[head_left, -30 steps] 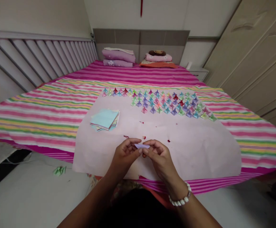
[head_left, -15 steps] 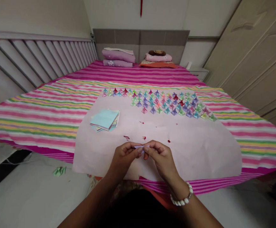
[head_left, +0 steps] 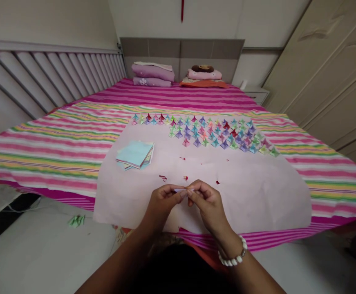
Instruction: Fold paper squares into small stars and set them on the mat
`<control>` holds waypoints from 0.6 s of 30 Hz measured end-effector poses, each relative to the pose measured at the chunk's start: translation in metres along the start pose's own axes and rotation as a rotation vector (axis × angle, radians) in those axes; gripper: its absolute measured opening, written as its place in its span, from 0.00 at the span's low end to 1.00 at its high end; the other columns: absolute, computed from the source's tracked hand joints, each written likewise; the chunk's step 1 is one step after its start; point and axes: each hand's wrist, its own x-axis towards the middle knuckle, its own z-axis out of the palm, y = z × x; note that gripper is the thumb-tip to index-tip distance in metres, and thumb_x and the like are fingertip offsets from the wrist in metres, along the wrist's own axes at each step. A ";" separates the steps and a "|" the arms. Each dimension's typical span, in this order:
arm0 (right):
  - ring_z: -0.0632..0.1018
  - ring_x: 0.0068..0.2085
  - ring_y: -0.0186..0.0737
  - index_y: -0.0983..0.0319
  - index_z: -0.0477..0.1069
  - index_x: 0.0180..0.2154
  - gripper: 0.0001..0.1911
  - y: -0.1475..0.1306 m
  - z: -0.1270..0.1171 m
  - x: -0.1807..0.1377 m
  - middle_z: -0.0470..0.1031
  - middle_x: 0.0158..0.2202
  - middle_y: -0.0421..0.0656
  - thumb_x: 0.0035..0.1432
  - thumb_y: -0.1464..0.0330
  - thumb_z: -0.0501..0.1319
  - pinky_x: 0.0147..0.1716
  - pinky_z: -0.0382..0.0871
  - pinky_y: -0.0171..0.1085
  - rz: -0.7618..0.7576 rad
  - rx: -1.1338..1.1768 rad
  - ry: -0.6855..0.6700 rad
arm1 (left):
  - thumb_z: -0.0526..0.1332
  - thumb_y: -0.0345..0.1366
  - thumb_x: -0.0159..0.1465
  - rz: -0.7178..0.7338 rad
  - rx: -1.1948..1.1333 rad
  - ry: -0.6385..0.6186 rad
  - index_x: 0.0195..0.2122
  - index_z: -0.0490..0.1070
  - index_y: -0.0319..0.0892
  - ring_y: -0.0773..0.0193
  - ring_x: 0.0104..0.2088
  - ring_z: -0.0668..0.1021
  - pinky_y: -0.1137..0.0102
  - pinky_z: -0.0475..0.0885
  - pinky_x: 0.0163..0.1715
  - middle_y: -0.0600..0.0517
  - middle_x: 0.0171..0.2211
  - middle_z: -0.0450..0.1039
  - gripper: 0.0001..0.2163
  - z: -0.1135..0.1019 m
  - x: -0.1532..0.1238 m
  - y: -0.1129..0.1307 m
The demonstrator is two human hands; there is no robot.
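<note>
My left hand (head_left: pixel 162 202) and my right hand (head_left: pixel 207 202) meet over the near edge of a pale pink sheet (head_left: pixel 257 192) spread on the bed. Both pinch a small folded lilac paper piece (head_left: pixel 180 190) between their fingertips; most of it is hidden by the fingers. A white bead bracelet (head_left: pixel 234 256) circles my right wrist. Farther back on the sheet lie several rows of small folded paper shapes (head_left: pixel 214 132) in many colours. A stack of coloured paper squares (head_left: pixel 135 154), light blue on top, rests to the left.
The bed has a pink, green and yellow striped cover (head_left: pixel 52 139) with folded pillows (head_left: pixel 153 73) at the headboard. Slatted rail (head_left: pixel 58 69) on the left, wardrobe doors (head_left: pixel 328 73) on the right. Tiny red paper scraps (head_left: pixel 185 178) dot the sheet. A green paper bit (head_left: pixel 77 220) lies on the floor.
My fingertips have drawn closer together around the lilac piece, which now shows less between them. Everything on the bed stays as it was.
</note>
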 end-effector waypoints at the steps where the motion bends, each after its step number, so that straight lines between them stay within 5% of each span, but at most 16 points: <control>1: 0.71 0.23 0.33 0.60 0.74 0.28 0.07 0.000 0.000 0.000 0.73 0.23 0.38 0.51 0.64 0.67 0.26 0.65 0.34 0.002 -0.005 0.002 | 0.69 0.38 0.51 -0.007 -0.008 -0.001 0.29 0.79 0.39 0.69 0.27 0.71 0.73 0.66 0.31 0.54 0.22 0.72 0.08 0.000 0.001 -0.001; 11: 0.70 0.24 0.35 0.61 0.74 0.27 0.07 0.013 -0.003 0.002 0.70 0.19 0.37 0.53 0.64 0.65 0.30 0.63 0.36 0.056 0.043 0.025 | 0.71 0.43 0.46 -0.118 -0.177 0.066 0.20 0.74 0.38 0.71 0.23 0.67 0.73 0.62 0.28 0.56 0.18 0.67 0.13 0.002 0.009 -0.011; 18: 0.68 0.22 0.33 0.61 0.73 0.25 0.08 0.013 -0.002 0.005 0.69 0.16 0.36 0.51 0.65 0.66 0.30 0.60 0.35 0.134 0.169 0.035 | 0.69 0.41 0.49 -0.072 -0.192 0.048 0.20 0.74 0.39 0.70 0.25 0.67 0.73 0.63 0.30 0.55 0.18 0.67 0.11 -0.001 0.011 -0.006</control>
